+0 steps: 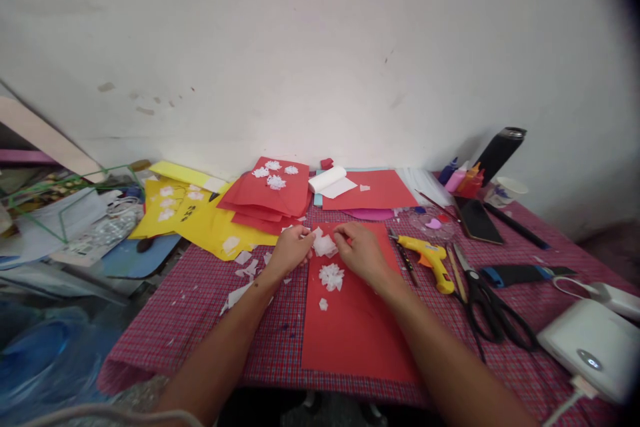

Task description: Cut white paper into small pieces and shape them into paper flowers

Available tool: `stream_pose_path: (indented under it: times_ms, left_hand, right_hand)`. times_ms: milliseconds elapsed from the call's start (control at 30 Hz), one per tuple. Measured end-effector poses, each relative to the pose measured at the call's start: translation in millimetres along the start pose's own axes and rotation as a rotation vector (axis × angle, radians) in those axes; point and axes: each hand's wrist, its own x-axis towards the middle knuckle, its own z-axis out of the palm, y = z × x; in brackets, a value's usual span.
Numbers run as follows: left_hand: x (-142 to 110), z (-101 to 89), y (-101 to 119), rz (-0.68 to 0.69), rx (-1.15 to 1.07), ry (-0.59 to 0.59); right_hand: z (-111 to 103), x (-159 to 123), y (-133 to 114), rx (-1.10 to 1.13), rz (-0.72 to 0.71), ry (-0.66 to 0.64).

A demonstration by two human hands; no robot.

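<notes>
A crumpled piece of thin white paper (325, 245) is between my hands, over the upper part of a red sheet (350, 347). From its left side, my left hand (294, 250) pinches its edge with curled fingers. My right hand (361, 250) is closed at the opposite edge, thumb and fingertips together on the paper. Just below lies a ruffled white paper flower (331, 277), and nearer to me a small white paper bud (323, 305) rests on the same sheet. White paper scraps (246, 269) are scattered beside my left wrist.
Right of the red sheet lie a yellow glue gun (431, 259), black scissors (493, 310), a utility knife (523, 273) and a white power bank (590, 347). Behind are stacked red cards (280, 193) with white flowers, a white paper roll (327, 179), paint bottles (463, 177) and a phone (479, 220).
</notes>
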Motion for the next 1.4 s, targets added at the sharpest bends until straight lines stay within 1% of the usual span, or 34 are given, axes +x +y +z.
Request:
stream_pose_path:
  times_ms: [67,100,200,267,300,367,400,467,533,600,667,700,833,933,1133,1267,1400]
  left_hand:
    - [-1.2,-1.8,2.5,0.054,0.040,0.050]
    - [-2.2,-3.0,3.4,0.112,0.075,0.078]
    - [-6.1,-5.5,3.4,0.385,0.242,0.156]
    - [-9.2,-5.9,1.4,0.499,0.389,0.114]
    - [-10.7,-6.1,0.3,0.520,0.481,0.073]
    - [-13.2,-8.0,-0.7,0.520,0.670,0.019]
    - [-13.8,-10.0,-0.5,0.511,0.748,0.025]
    - [-13.0,-16.9,0.9,0.491,0.829,0.106]
    - [-9.3,-26.4,1.9,0.455,0.827,0.234]
    - [-3.7,-35.8,0.9,0.435,0.817,0.323]
    - [1.8,-42.2,-2.0,0.410,0.823,0.364]
    - [3.9,-43.8,-3.8,0.407,0.829,0.356]
    - [6.9,-42.5,-8.3,0.429,0.852,0.238]
    - [6.0,-42.0,-8.4,0.431,0.855,0.182]
    - [4.8,-47.2,-13.0,0.347,0.865,0.071]
    - [4.6,-48.5,-14.5,0.316,0.826,0.066]
    - [4.0,-50.7,-9.2,0.288,0.825,0.075]
  right_hand:
    - [0.9,-0.2,1.3,-0.001,-0.002,0.001]
    - [1.2,-0.2,1.8,-0.003,0.000,0.003]
    - [1.0,0.2,2.7,-0.007,0.005,0.010]
    - [0.6,0.5,2.8,-0.005,0.004,0.013]
    - [0.3,0.6,2.7,-0.003,0.004,0.017]
    - [-0.1,0.6,2.4,0.002,0.003,0.023]
    - [-0.4,0.6,2.2,0.005,0.003,0.027]
    - [-1.0,0.5,1.5,0.011,-0.001,0.034]
    - [-1.5,0.5,0.7,0.012,-0.005,0.035]
    - [-1.8,0.7,0.0,0.006,-0.007,0.032]
    - [-1.8,0.9,-0.4,0.002,-0.010,0.029]
    - [-1.8,1.0,-0.5,0.000,-0.013,0.031]
    - [-1.5,1.0,-0.4,-0.011,-0.019,0.031]
    - [-1.1,0.9,-0.1,-0.013,-0.016,0.027]
    - [-0.2,0.5,0.7,-0.016,-0.024,0.014]
    - [0.1,0.1,1.1,-0.013,-0.028,0.024]
    - [1.0,-0.3,1.6,-0.016,-0.028,0.017]
